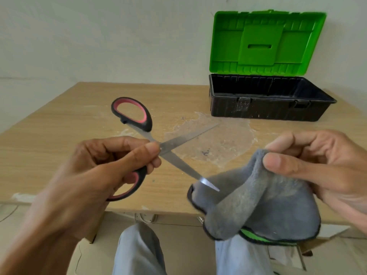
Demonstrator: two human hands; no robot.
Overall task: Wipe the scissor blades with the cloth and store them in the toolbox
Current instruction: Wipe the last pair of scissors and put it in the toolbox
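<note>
Left hand (pixel 111 165): closed around the lower black-and-pink handle loop of the steel-bladed scissors (pixel 158 149), fingertips pinched near the pivot.
Scissors: held in the air above the pale wood-grain tabletop (pixel 59 139), blades spread wide in an X; upper handle loop free and pointing away.
Right hand (pixel 309 165): closed in a pinch on a fold of the grey fleece cloth with dark stitched edging (pixel 258 203), thumb on top; remainder of cloth hanging below the tabletop edge, over the lap.
Blade and cloth: tip of the lower blade seen against the cloth's left edge; contact could not be confirmed. Upper blade clear of the cloth.
Toolbox (pixel 264 100): black plastic base with bright green lid standing open, set at the far right of the tabletop, well apart from the scissors. Visible part of the interior showed nothing inside.
Tabletop surface: worn, whitish patch noted under the blades.
Progress, judged: wiping stage, early or midway; cleanliness of either blade not determinable.
Outstanding, judged: finishing both blades, closing the scissors, placing them in the open toolbox.
</note>
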